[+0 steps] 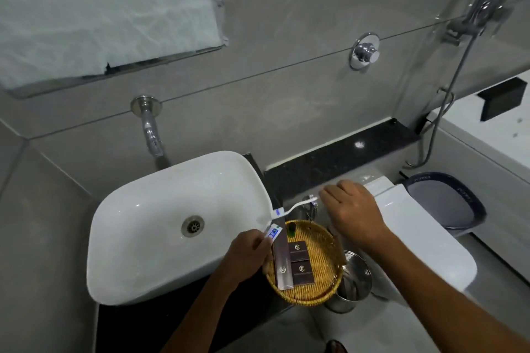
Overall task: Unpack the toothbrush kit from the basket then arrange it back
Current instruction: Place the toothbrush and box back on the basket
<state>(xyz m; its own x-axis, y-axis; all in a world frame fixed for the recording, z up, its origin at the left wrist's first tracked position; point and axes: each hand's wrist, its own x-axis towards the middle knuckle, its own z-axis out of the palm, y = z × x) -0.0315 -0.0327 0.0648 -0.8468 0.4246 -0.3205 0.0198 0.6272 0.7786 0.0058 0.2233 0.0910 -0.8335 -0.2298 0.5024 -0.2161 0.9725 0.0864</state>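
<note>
1. Biggest risk I can see is the paste missing. The brush [295, 206] head hangs right over the sink [160, 189] rim. The tube [272, 233] tip sits just under it, close but not touching as far as I can tell. A squeeze that's too hard or off-angle would drop the blob on the rim or into the basket [329, 292] beside it.
2. The brush is held way out at its tail end, so the head has plenty of room to wobble. One nudge from the tube could knock it off line.
3. The tube is tiny and the left hand [252, 249] hides most of it. A hard pinch could spit out far too much, or pop the tube out into the bowl.
4. That left wrist hovers over the basket's near edge, and the basket looks close to the edge of the desk [137, 324]. I reckon a careless bump could shove it and the boxes [298, 251] inside.
5. Left hand pose: it comes up from below with the knuckles up. The grip is clamped on the tube's lower end, with the tip aimed up at the bristles.
6. Right hand [354, 210] pose: it reaches in from the right with the back of the hand up and the fingers curled. The grip is pinched on the brush's handle end, and the brush points left and slightly down toward the sink.
</note>
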